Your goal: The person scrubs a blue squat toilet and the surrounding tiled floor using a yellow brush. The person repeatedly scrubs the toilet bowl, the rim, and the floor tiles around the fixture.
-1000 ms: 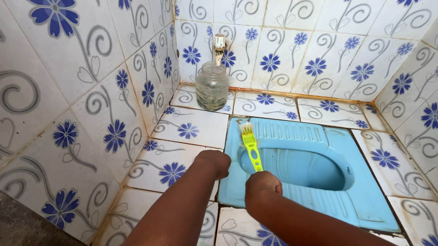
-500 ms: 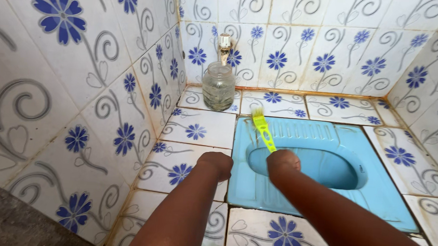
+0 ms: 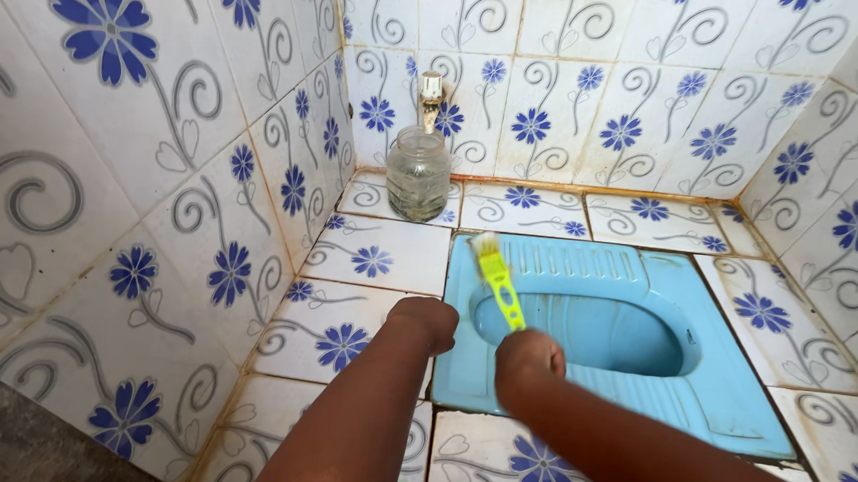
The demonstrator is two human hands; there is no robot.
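Note:
A blue squat toilet pan (image 3: 724, 403) is set into the tiled floor. My right hand (image 3: 529, 356) grips the handle of a yellow-green brush (image 3: 498, 282). The brush's pale bristles rest on the pan's far left corner, near the ribbed footrest. My left hand (image 3: 426, 321) is closed into a fist with nothing visible in it. It presses on the white floor tile just left of the pan's edge.
A clear glass jar (image 3: 417, 174) stands on the floor tiles in the back left corner, under a small wall tap (image 3: 430, 92). White tiles with blue flowers cover the walls on the left, back and right. Grey rough flooring (image 3: 8, 434) shows at bottom left.
My right hand drew back toward me with the brush, after reaching farther along the pan's left rim half a second ago. The left fist has stayed on its tile.

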